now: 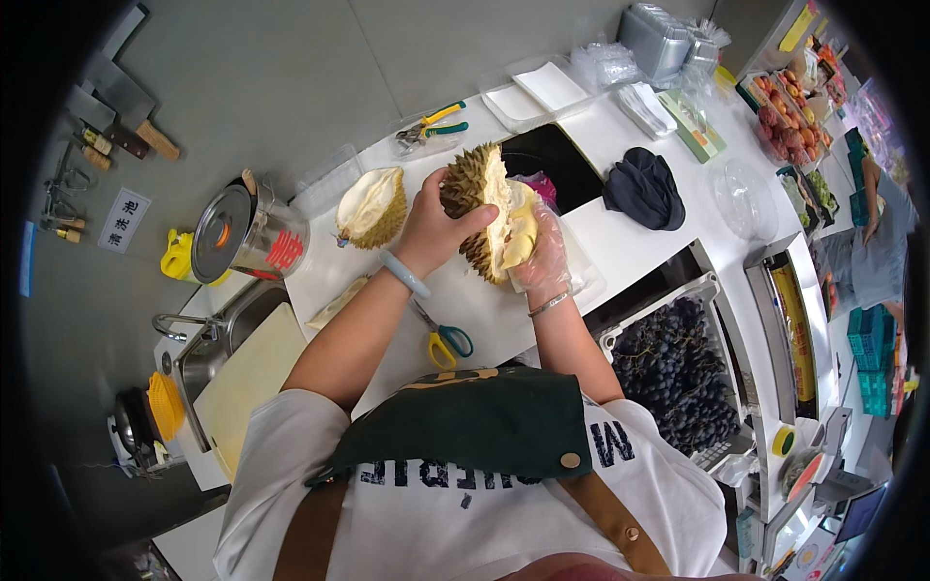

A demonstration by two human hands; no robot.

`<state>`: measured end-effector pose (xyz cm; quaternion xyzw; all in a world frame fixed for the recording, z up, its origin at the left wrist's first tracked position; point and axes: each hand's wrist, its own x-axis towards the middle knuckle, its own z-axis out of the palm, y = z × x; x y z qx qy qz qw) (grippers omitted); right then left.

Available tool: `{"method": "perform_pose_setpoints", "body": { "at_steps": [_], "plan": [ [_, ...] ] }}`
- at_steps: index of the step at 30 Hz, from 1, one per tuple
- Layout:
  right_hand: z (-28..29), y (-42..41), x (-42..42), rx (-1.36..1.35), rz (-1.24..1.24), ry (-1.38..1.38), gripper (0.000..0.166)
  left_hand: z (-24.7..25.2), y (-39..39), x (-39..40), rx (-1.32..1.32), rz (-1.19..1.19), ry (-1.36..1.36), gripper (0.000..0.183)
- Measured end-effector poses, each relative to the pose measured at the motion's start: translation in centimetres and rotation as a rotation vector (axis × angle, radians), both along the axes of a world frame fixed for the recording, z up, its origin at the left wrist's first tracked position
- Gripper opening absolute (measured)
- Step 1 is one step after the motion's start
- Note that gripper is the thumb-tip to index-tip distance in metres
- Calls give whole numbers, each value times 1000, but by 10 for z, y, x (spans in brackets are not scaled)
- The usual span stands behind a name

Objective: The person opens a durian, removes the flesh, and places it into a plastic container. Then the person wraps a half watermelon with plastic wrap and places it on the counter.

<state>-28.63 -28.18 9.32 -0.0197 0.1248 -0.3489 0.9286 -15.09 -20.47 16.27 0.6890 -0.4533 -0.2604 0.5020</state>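
My left hand (437, 231), bare, grips the spiny husk of an opened durian (476, 192), its thumb over the cut edge. The husk is held on its side above the counter, pale inner face turned right. In a clear plastic glove, my right hand (546, 250) cups yellow durian flesh (522, 232) at that open face. Whether the flesh is still attached to the husk cannot be told. Left of my hands lies an emptied durian husk piece (372, 207). Scissors (442, 338) with yellow and green handles rest below, between my forearms.
A black-lined opening (574, 156) lies beyond the durian. Pliers (436, 123), a tray with white pads (534, 94) and a dark cloth (644, 190) sit around it. At right is a crate of dark grapes (672, 370); at left, a sink (251, 330) and cutting board (254, 385). Another person (875, 232) stands far right.
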Motion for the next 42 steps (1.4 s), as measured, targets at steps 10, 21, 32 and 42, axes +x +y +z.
{"method": "perform_pose_setpoints", "body": {
  "at_steps": [10, 21, 32, 42],
  "plan": [
    [-4, -8, 5, 98, -74, -74, 40, 13, 7, -3, 108, 79, 417, 92],
    [0, 3, 10, 70, 4, -86, 39, 2, 21, 0, -124, 83, 55, 89],
    [8, 4, -5, 80, 48, -288, 37, -5, 24, 17, -62, 141, 164, 93],
    [17, -9, -73, 45, -189, -91, 37, -55, 11, 60, 617, 22, -275, 104]
  ]
}}
